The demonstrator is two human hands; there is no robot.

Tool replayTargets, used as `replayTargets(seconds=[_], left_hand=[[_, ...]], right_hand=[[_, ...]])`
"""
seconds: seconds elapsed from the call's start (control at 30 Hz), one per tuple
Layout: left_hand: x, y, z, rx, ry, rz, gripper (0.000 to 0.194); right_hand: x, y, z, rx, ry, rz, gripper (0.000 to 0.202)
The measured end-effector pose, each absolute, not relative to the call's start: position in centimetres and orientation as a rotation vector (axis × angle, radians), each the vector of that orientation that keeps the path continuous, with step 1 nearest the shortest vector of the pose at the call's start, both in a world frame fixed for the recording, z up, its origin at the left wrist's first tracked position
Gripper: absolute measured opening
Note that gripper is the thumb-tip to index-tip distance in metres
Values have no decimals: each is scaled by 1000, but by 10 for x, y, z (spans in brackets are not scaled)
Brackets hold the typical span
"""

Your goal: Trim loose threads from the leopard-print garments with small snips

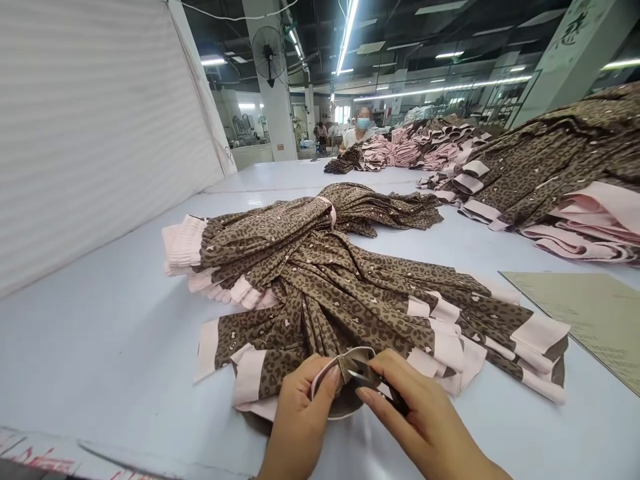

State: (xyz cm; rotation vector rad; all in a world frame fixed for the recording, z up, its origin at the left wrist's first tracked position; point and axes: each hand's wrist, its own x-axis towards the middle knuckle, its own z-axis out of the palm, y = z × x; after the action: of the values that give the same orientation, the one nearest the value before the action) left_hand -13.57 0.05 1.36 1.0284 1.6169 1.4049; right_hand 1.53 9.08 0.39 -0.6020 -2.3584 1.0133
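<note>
Near the front edge of the table, my left hand (304, 413) pinches the pink-edged rim of a brown fabric piece (345, 400) between thumb and fingers. Small dark thread snips (370, 381) are in my right hand (425, 410), their blades pointing left at the seam beside my left thumb. Directly behind both hands lies a heap of leopard-print garments (320, 280) with pink cuffs and ribbed pink ends. A pink band (330, 208) wraps round the upper bundle.
Large leopard-print and pink piles (565, 153) stand at the right. A flat greenish-beige sheet (590, 313) lies on the table (125, 373) at the right. A white curtain (100, 120) hangs at the left. Behind the far pile is a masked person (362, 127).
</note>
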Motion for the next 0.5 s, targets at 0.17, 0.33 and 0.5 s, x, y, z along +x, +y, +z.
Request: replayTargets(seconds=[0.17,0.33,0.5], left_hand=[[-131,5,18,1120,1667,1354,31],[-145,-5,6,1284,1766,1219,26],[-210,-52,1,1237,2981,697,28]], right_hand=[[5,91,1,-598,-2395,898,22],[4,92,0,-589,-2342,963,27],[41,119,-3,-904,-2080,1112,26]])
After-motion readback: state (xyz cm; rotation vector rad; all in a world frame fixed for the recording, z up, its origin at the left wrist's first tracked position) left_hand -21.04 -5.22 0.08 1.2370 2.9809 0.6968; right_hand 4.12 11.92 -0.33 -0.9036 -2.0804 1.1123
